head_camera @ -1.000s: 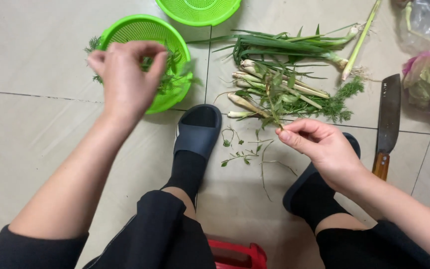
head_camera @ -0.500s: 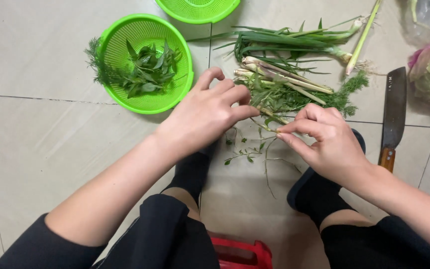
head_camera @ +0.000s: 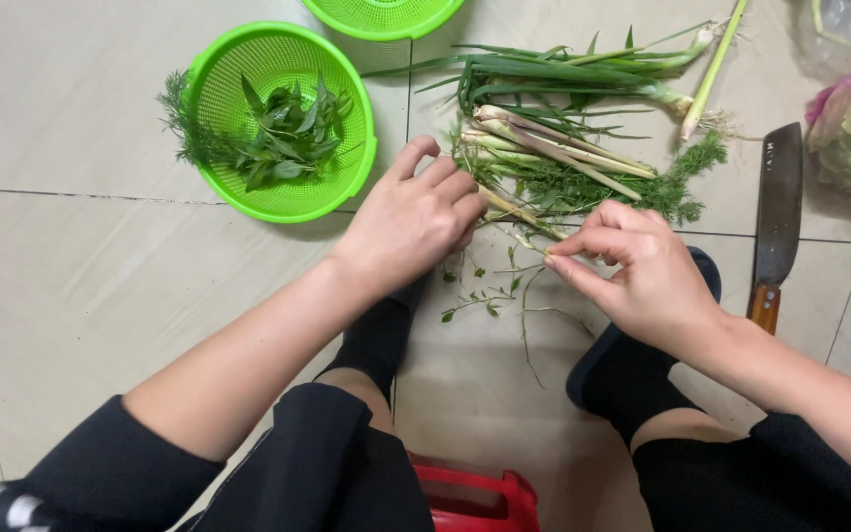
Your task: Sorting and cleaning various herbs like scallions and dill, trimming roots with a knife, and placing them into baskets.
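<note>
Bare tile left; cleaver flanking right.

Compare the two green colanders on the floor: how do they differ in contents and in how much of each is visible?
The nearer green colander holds picked leaves and a dill sprig over its rim; the farther green colander shows no herbs in the part seen. The nearer one is fully in view; the farther is cut off by the top edge. Both are bright green perforated plastic.

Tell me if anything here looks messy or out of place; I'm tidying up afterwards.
Small herb sprigs lie scattered on the floor tiles between the two hands, apart from the main herb pile. A dill frond hangs over the green colander rim.
</note>
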